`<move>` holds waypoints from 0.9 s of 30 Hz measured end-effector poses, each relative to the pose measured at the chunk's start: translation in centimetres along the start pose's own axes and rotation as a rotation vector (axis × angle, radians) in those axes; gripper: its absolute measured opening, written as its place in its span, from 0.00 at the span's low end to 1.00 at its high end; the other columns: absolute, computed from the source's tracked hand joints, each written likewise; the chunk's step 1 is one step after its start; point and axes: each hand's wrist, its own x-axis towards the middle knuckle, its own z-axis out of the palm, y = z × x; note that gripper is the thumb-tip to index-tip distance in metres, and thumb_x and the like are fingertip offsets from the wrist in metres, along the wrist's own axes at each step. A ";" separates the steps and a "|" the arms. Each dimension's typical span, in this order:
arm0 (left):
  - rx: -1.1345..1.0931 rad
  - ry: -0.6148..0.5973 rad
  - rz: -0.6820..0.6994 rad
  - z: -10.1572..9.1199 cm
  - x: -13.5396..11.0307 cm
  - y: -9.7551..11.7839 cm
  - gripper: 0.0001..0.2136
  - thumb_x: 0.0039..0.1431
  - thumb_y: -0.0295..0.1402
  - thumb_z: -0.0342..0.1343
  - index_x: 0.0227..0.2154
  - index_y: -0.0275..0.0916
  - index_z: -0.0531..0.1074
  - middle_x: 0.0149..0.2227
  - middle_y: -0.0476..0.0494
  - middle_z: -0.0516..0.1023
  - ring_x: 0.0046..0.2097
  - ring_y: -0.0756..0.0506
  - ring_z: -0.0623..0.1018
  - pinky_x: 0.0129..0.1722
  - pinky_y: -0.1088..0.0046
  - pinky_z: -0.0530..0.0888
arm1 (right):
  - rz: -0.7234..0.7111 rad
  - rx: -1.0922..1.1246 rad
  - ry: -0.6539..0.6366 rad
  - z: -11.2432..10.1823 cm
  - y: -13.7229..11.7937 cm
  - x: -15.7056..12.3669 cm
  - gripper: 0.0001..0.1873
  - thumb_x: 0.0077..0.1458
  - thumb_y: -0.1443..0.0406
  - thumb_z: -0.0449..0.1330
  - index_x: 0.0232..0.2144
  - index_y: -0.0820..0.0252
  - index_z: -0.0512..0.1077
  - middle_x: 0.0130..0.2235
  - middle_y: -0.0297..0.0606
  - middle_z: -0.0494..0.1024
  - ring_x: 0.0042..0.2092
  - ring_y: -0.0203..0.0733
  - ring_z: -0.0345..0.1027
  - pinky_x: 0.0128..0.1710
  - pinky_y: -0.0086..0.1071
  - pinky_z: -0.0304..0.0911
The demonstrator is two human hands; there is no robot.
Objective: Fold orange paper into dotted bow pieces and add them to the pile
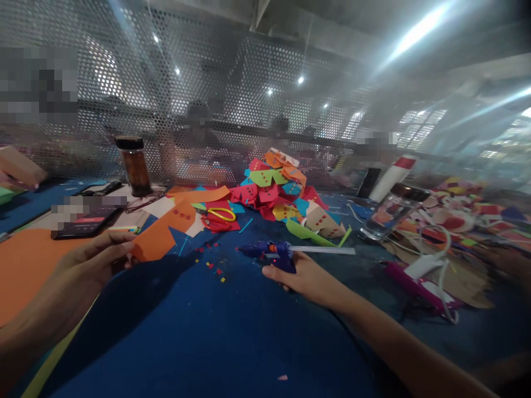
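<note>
My left hand (103, 257) pinches the near end of a notched orange paper piece (155, 240), which has small red squares stuck near its far end. In my right hand (305, 276) is a blue hot glue gun (269, 251), its nozzle pointing left and a long clear glue stick jutting from the back. The nozzle and the orange paper are apart. Tiny red and yellow paper squares (215, 271) lie scattered on the blue table (215, 331) between my hands. Beyond them sit scissors (222, 214) with yellow and red handles.
A heap of colored cut paper (274, 188) stands at the back. At left are a dark jar (135, 168), a phone (89, 218) and orange sheets (29, 271). Rightward are a clear bottle (390, 215), a magenta-and-white power strip (418, 287) with cables, and another person's blurred hand (501, 257).
</note>
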 end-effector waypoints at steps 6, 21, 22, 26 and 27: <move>0.118 -0.090 0.042 0.5 -0.5 -0.2 0.13 0.49 0.39 0.70 0.37 0.42 0.78 0.29 0.52 0.77 0.32 0.50 0.73 0.32 0.80 0.71 | -0.116 0.108 0.025 0.6 -2.1 -1.1 0.19 0.55 0.50 0.61 0.40 0.59 0.74 0.24 0.32 0.69 0.26 0.38 0.64 0.27 0.32 0.61; 0.244 -0.322 0.151 1.3 -1.2 -0.1 0.08 0.53 0.39 0.66 0.32 0.41 0.79 0.26 0.48 0.79 0.28 0.48 0.75 0.30 0.73 0.71 | -0.551 0.024 0.038 5.1 -7.9 -2.2 0.18 0.59 0.58 0.60 0.23 0.56 0.58 0.26 0.30 0.64 0.27 0.34 0.57 0.26 0.29 0.54; 0.235 -0.326 0.157 1.4 -1.2 -0.1 0.08 0.52 0.38 0.66 0.32 0.40 0.79 0.26 0.48 0.79 0.28 0.48 0.75 0.30 0.74 0.71 | -0.571 0.002 0.038 5.2 -7.8 -2.1 0.18 0.59 0.58 0.60 0.23 0.56 0.59 0.27 0.30 0.64 0.27 0.34 0.57 0.27 0.30 0.54; 0.234 -0.329 0.162 1.5 -1.2 -0.1 0.07 0.54 0.38 0.65 0.32 0.41 0.79 0.26 0.48 0.79 0.28 0.49 0.75 0.30 0.74 0.71 | -0.599 -0.072 0.052 5.5 -7.3 -1.7 0.18 0.60 0.57 0.60 0.23 0.56 0.59 0.27 0.31 0.65 0.28 0.35 0.58 0.27 0.31 0.54; 0.241 -0.334 0.161 1.5 -1.3 0.0 0.06 0.54 0.37 0.65 0.32 0.41 0.79 0.27 0.48 0.79 0.28 0.49 0.75 0.30 0.74 0.71 | -0.607 -0.078 0.054 5.6 -7.2 -1.6 0.18 0.60 0.57 0.59 0.23 0.56 0.59 0.27 0.31 0.65 0.28 0.35 0.58 0.27 0.31 0.53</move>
